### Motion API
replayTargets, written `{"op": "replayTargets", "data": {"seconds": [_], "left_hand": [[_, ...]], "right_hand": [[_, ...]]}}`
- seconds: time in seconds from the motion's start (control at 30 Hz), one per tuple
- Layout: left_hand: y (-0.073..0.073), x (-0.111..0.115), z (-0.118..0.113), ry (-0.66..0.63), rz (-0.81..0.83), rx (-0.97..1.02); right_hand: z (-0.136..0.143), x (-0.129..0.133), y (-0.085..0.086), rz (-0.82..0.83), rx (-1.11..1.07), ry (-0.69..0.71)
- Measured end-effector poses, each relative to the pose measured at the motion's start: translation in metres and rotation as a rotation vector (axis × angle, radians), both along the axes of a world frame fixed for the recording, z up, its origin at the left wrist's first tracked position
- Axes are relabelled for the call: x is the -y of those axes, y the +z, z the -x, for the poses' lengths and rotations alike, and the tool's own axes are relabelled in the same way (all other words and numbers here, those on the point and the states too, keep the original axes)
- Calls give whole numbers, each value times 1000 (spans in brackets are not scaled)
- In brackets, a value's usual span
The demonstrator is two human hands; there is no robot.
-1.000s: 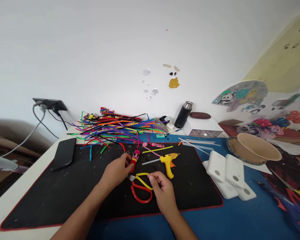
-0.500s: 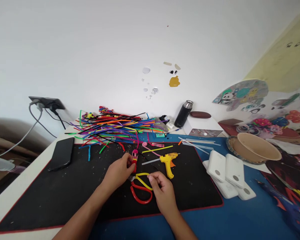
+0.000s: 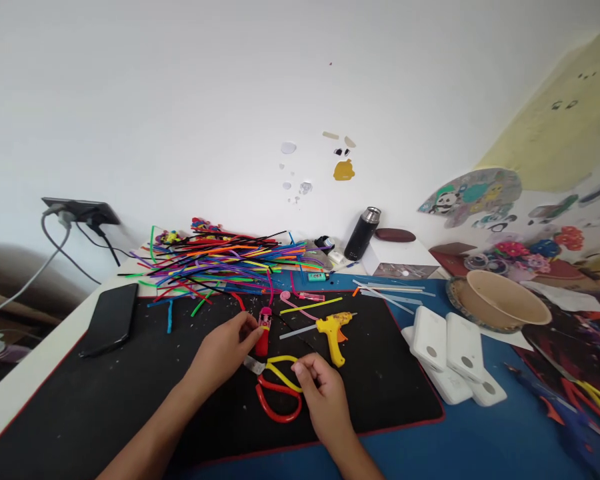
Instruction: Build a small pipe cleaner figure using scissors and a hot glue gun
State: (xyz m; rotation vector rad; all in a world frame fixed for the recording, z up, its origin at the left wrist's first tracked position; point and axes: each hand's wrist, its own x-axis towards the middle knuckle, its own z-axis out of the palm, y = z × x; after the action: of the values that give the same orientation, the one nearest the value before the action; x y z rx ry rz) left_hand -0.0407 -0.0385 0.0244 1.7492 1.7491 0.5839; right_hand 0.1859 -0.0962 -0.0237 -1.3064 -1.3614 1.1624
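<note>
My left hand (image 3: 226, 345) is closed, thumb and fingers pinching a small pink and red pipe-cleaner figure (image 3: 263, 331) over the black mat. Below it lies a pair of scissors (image 3: 280, 418) with one red and one yellow handle loop; part of the metal blade shows to the left of the handles. My right hand (image 3: 323, 389) sits at the outer end of the yellow loop, thumb and index finger pressed together. Whatever it pinches, if anything, is hidden. A yellow glue gun (image 3: 334, 337) with a clear glue stick lies just beyond my right hand.
A heap of colourful pipe cleaners (image 3: 230, 257) lies along the wall. A phone (image 3: 111, 320) rests on the mat's left side. White power banks (image 3: 429, 339) are stacked at right, near a beige bowl (image 3: 507, 300). A black flask (image 3: 363, 233) leans by a white box (image 3: 405, 257).
The view has shifted slightly. My left hand has drawn a little up and left with the figure, uncovering more of the scissors' blade. My right hand stays beside the yellow loop.
</note>
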Motion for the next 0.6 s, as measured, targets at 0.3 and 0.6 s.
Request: {"op": "replayTargets", "data": {"seconds": [0.3, 0.6], "left_hand": [[23, -38, 41, 39, -174, 29], [37, -100, 52, 28, -314, -31]], "right_hand": [[-1, 0, -2, -29, 15, 15], [0, 1, -14, -70, 50, 19]]}}
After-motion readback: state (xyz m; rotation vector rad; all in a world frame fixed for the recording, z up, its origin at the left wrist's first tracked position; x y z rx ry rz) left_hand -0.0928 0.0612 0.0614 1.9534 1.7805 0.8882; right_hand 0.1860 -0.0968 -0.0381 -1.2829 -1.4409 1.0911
